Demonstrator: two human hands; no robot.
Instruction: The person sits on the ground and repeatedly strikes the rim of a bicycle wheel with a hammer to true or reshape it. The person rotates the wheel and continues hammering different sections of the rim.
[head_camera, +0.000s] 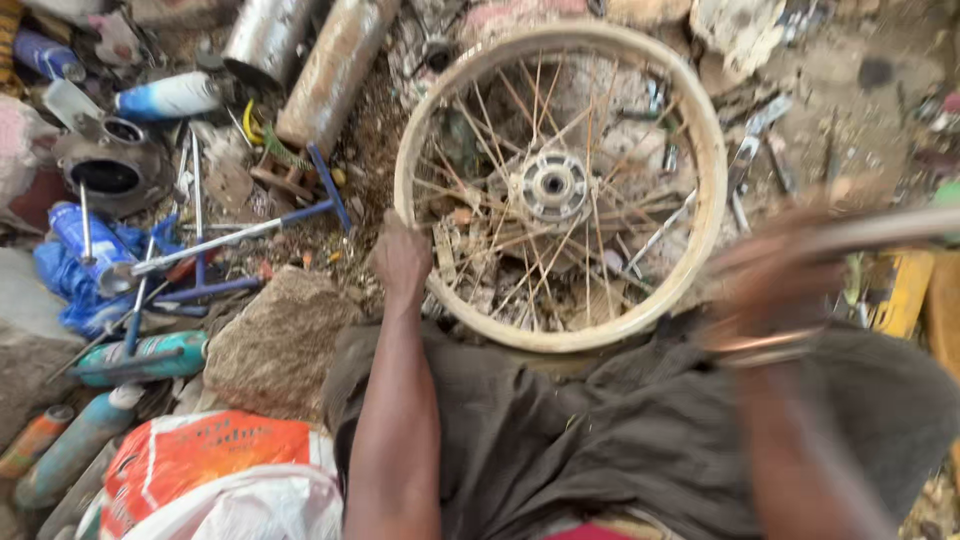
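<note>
A spoked wheel rim (712, 150), cream-coloured with rusty spokes and a metal hub (552, 185), lies flat on the ground in front of my knees. My left hand (402, 262) grips its near left edge. My right hand (775, 275) is blurred at the rim's right side and holds a long thin metal rod (890, 230) that points right. A metal bangle (755, 345) circles my right wrist.
A stone (275, 340) sits left of my knee. Spray cans (150, 355), a blue T-handle wrench (240, 235), metal pipes (330, 70), a round metal housing (110, 165) and an orange-white sack (215, 470) crowd the left. Loose tools lie at the right (750, 150).
</note>
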